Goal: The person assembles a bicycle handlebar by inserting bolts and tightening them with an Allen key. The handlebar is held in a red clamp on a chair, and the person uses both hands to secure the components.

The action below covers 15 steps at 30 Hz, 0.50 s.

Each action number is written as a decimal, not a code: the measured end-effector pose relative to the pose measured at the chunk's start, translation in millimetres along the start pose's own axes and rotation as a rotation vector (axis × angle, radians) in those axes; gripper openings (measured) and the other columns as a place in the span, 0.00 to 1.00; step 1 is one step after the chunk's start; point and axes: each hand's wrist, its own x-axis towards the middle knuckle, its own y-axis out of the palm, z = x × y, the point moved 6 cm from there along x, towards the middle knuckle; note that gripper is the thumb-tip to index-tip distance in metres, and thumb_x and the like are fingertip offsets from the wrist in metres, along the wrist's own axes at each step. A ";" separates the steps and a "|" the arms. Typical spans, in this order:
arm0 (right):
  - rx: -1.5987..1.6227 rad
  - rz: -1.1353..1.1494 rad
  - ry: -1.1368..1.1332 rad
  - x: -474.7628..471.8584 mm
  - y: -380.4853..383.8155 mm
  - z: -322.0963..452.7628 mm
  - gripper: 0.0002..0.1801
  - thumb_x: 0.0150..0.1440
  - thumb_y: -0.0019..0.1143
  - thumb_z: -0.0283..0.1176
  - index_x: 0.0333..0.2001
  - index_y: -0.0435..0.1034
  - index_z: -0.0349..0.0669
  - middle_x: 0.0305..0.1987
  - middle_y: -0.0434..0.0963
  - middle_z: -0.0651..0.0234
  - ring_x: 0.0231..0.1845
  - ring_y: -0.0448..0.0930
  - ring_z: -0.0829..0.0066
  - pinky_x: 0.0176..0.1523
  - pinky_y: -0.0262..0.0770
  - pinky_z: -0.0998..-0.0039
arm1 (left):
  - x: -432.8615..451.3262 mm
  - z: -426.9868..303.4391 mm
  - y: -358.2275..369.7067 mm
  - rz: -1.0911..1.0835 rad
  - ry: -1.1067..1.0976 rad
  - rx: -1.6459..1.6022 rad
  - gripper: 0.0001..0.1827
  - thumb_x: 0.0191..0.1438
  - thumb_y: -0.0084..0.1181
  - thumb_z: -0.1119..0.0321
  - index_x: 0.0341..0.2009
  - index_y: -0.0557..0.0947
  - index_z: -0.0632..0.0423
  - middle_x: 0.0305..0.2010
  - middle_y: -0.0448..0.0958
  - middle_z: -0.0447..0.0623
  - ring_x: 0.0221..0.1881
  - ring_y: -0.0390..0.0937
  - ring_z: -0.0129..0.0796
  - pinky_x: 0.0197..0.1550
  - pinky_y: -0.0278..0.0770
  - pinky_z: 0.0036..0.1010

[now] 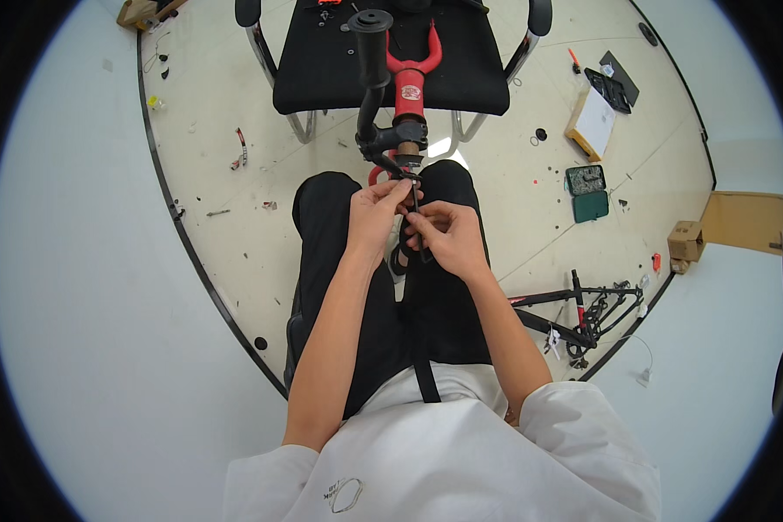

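A black L-shaped hex key (418, 230) points up and down between my hands, above my knees. My right hand (453, 236) grips its lower part, near the bend. At its upper end, the fingertips of my left hand (377, 212) close around the key and partly hide what it meets. Just beyond is the end of a bicycle fork's steerer tube (407, 149), with a black stem (398, 135) clamped around it. A black handlebar (368, 107) with a rubber grip (370, 52) rises from the stem. The red fork (410, 81) rests over the seat of a black chair (339, 78).
Small hardware lies on the chair seat. To the right on the floor are an open green case (590, 205), a white-topped box (592, 124), a black tool case (610, 91) and a black bicycle frame (561, 326). A cardboard box (685, 240) stands by the wall. Loose parts (241, 150) dot the left floor.
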 end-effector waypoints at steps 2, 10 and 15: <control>0.029 0.013 0.027 -1.9 1.6 0.3 0.09 0.61 0.56 0.26 0.38 0.75 0.28 0.28 0.81 0.62 0.25 0.82 0.77 0.29 0.76 0.79 | -0.5 2.2 -0.3 -0.025 -0.015 0.001 0.11 0.59 0.58 0.67 0.38 0.84 0.63 0.31 0.81 0.48 0.29 0.73 0.25 0.35 0.70 0.22; 0.228 0.118 0.094 -2.7 10.2 2.8 0.11 0.64 0.51 0.27 0.41 0.74 0.27 0.29 0.80 0.61 0.24 0.80 0.78 0.29 0.76 0.79 | -1.8 -0.3 -2.6 -0.064 -0.023 0.041 0.10 0.58 0.59 0.68 0.38 0.84 0.63 0.30 0.80 0.47 0.26 0.71 0.24 0.29 0.69 0.21; 0.228 0.117 0.075 -0.6 11.5 0.7 0.11 0.64 0.50 0.26 0.42 0.74 0.27 0.29 0.80 0.61 0.24 0.79 0.78 0.29 0.76 0.78 | -1.8 -3.3 -4.5 -0.074 -0.013 0.067 0.10 0.57 0.60 0.68 0.38 0.84 0.63 0.30 0.80 0.47 0.25 0.70 0.24 0.27 0.67 0.21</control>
